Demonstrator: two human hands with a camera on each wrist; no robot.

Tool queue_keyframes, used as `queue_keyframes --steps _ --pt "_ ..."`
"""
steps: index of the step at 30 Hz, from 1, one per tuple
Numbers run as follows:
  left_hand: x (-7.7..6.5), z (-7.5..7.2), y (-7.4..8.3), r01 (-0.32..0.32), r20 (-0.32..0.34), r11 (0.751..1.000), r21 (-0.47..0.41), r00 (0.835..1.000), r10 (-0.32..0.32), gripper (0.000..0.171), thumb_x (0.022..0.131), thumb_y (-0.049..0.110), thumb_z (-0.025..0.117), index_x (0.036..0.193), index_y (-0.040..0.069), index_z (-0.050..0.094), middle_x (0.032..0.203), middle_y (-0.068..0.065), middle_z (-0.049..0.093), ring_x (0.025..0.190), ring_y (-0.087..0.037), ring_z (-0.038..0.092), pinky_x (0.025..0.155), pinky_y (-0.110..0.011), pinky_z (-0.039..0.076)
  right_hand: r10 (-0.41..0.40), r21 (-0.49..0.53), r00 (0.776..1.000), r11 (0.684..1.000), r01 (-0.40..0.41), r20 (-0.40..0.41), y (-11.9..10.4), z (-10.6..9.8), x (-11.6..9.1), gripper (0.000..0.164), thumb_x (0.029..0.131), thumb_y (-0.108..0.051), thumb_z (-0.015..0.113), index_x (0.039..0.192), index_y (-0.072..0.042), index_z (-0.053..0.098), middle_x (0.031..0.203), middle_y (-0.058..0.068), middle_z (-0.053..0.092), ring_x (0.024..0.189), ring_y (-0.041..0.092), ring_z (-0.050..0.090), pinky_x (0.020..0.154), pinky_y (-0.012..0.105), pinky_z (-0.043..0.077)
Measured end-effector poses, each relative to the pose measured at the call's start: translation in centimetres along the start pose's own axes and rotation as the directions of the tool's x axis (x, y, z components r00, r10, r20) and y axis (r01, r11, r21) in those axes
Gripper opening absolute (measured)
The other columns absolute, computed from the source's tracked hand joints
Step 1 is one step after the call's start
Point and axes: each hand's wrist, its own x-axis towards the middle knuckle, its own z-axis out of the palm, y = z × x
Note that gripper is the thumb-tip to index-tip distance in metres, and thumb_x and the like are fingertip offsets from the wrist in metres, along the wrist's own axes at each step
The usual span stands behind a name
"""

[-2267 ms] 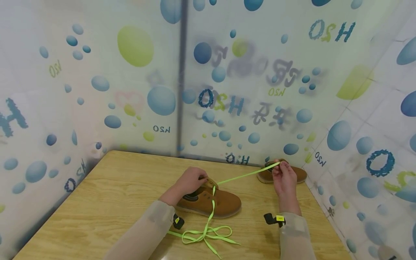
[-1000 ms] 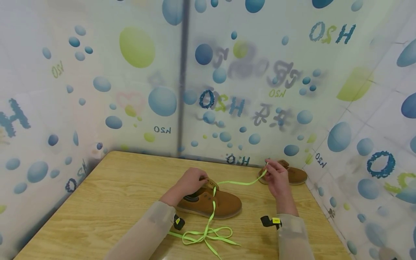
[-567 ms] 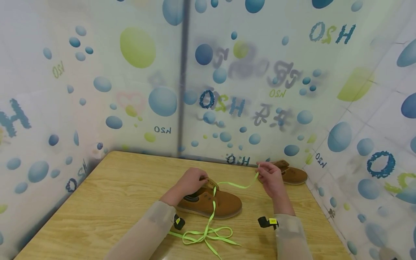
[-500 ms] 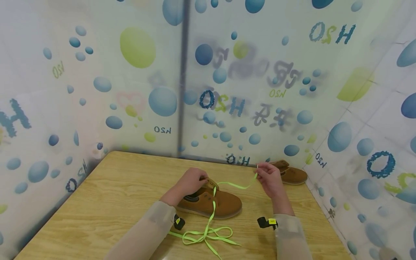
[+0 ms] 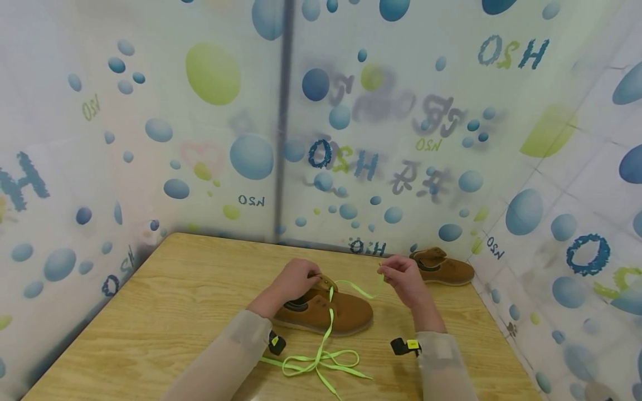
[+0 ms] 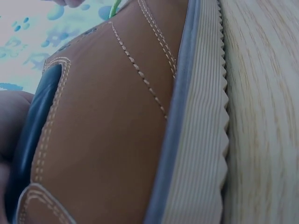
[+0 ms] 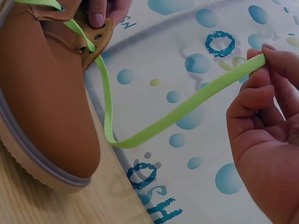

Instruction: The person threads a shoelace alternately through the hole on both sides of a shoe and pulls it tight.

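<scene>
A brown lace-up shoe [image 5: 353,314] stands on the wooden table, toe pointing right. My left hand [image 5: 296,280] pinches its far eyelet flap [image 7: 97,41], where a fingertip shows beside the holes in the right wrist view. A flat neon-green shoelace [image 7: 177,112] runs through a front eyelet of that flap. Its free end is pinched between thumb and fingertips of my right hand [image 5: 407,279], raised to the right of the shoe, and the stretch between sags. The other part of the lace crosses the shoe front and drops down the near side.
Loose loops of green lace [image 5: 328,356] lie on the table [image 5: 200,312] in front of the shoe. A second brown shoe [image 5: 453,272], with no lace visible, stands at the back right corner. Walls with a bubble print close in the table's back and sides.
My right hand has drawn the lace taut to the right, then come back left toward the shoe, so the lace hangs slack. My left hand has stayed on the flap.
</scene>
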Motion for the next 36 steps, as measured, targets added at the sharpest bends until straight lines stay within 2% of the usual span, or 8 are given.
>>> queue_keyframes --steps 10,20,23,27,29,32,36 --pt "-0.2 -0.1 0.6 0.044 -0.032 0.999 0.016 0.999 -0.043 0.010 0.101 0.016 0.074 0.093 0.014 0.080 0.091 0.001 0.076 0.075 -0.010 0.060 0.073 -0.035 0.054 0.076 -0.118 0.997 0.990 -0.072 0.032 0.6 1.5 0.2 0.041 0.103 0.008 0.057 0.095 -0.025 0.079 0.091 -0.013 0.076 0.079 0.001 0.066 0.072 0.017 0.056" --pt "-0.2 -0.3 1.0 0.079 -0.064 0.997 -0.017 0.995 -0.080 0.008 0.099 0.016 0.076 0.093 0.016 0.081 0.091 0.002 0.077 0.080 -0.012 0.067 0.076 -0.037 0.058 0.100 -0.216 0.984 0.974 -0.067 0.149 1.5 2.6 0.5 0.035 0.099 0.007 0.062 0.093 -0.024 0.077 0.086 -0.013 0.073 0.071 0.001 0.057 0.066 0.021 0.051" --pt "-0.3 -0.5 1.1 0.080 -0.079 0.996 -0.042 0.993 -0.083 0.006 0.098 0.015 0.077 0.093 0.015 0.080 0.091 0.002 0.077 0.081 -0.012 0.067 0.076 -0.037 0.059 0.097 -0.238 0.979 0.970 -0.053 0.178 1.8 2.9 0.6 0.028 0.100 0.006 0.062 0.091 -0.017 0.074 0.085 -0.013 0.072 0.068 0.004 0.054 0.064 0.021 0.051" --pt "-0.4 -0.7 1.3 0.082 -0.089 0.995 -0.062 0.992 -0.087 0.007 0.098 0.017 0.077 0.096 0.011 0.080 0.092 0.002 0.077 0.082 -0.011 0.067 0.077 -0.036 0.059 0.098 -0.272 0.975 0.961 -0.040 0.200 2.1 3.2 0.7 0.011 0.100 0.005 0.062 0.092 0.003 0.068 0.083 -0.012 0.071 0.065 0.006 0.052 0.062 0.023 0.050" --pt "-0.4 -0.9 1.3 0.082 -0.093 0.995 -0.058 0.992 -0.087 0.008 0.098 0.018 0.077 0.098 0.010 0.080 0.093 0.002 0.077 0.084 -0.012 0.068 0.078 -0.037 0.059 0.101 -0.291 0.974 0.956 -0.038 0.204 2.2 3.4 0.8 0.009 0.100 0.004 0.063 0.093 0.010 0.065 0.082 -0.011 0.070 0.065 0.006 0.053 0.060 0.026 0.050" --pt "-0.4 -1.1 1.5 0.073 -0.103 0.996 -0.048 0.992 -0.077 0.006 0.098 0.017 0.077 0.099 0.011 0.080 0.095 0.001 0.078 0.085 -0.014 0.070 0.079 -0.038 0.060 0.097 -0.316 0.972 0.948 -0.024 0.215 2.5 3.7 0.8 0.010 0.098 0.004 0.064 0.094 0.013 0.064 0.078 -0.010 0.067 0.060 0.014 0.053 0.055 0.032 0.049" --pt "-0.6 -1.3 1.7 0.048 -0.113 0.999 -0.022 0.992 -0.051 0.005 0.098 0.017 0.077 0.099 0.014 0.081 0.095 0.001 0.079 0.085 -0.014 0.071 0.079 -0.037 0.060 0.093 -0.326 0.968 0.945 -0.013 0.231 2.8 4.2 0.8 0.008 0.098 0.005 0.065 0.093 0.011 0.066 0.074 -0.009 0.063 0.056 0.029 0.048 0.051 0.037 0.046"
